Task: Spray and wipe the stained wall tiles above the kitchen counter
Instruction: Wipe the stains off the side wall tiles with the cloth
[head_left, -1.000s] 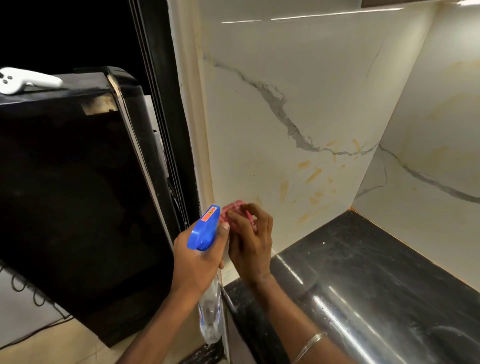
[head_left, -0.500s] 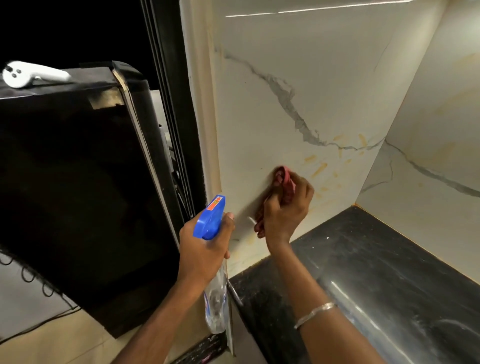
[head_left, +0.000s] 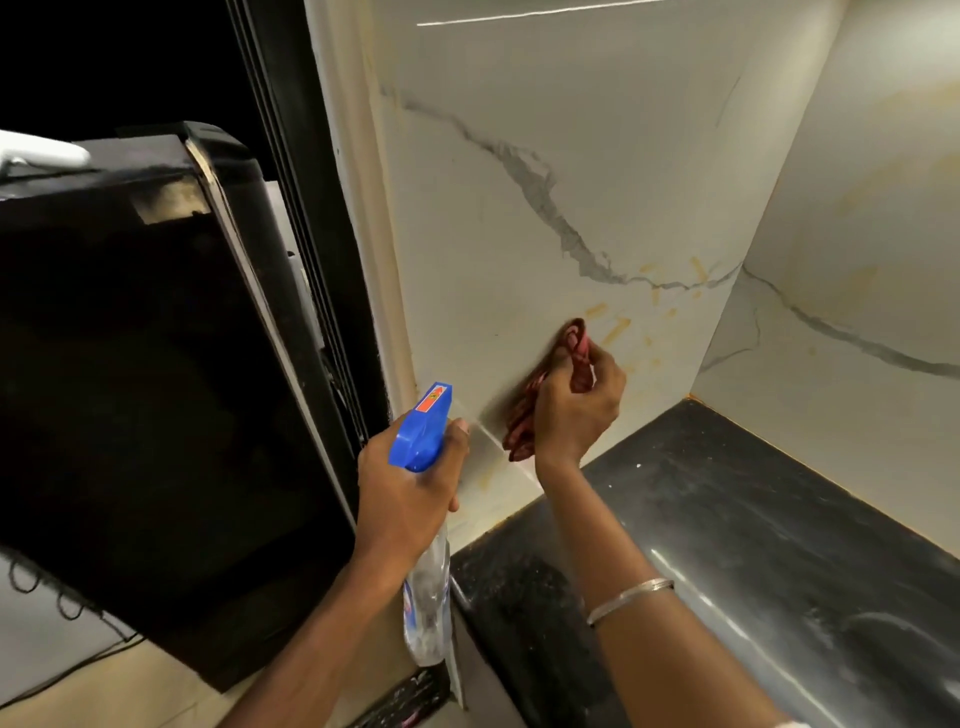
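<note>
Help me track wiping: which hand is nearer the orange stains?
Right. The right hand holds the cloth beside the orange stains; the left hand grips the spray bottle farther left.

White wall tiles (head_left: 571, 156), veined in grey, carry yellow-orange streaks (head_left: 616, 330). My cloth (head_left: 522, 426) is red and patterned, my spray bottle (head_left: 421, 431) blue-topped with an orange label; the desk (head_left: 753, 545) is speckled black.

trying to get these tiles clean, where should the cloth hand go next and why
Probably slide the right hand and its red cloth up and to the right along the wall tile. The cloth sits against the tile just below and left of the orange streaks, which show plainly there. The left hand holds the spray bottle off to the side.
</note>
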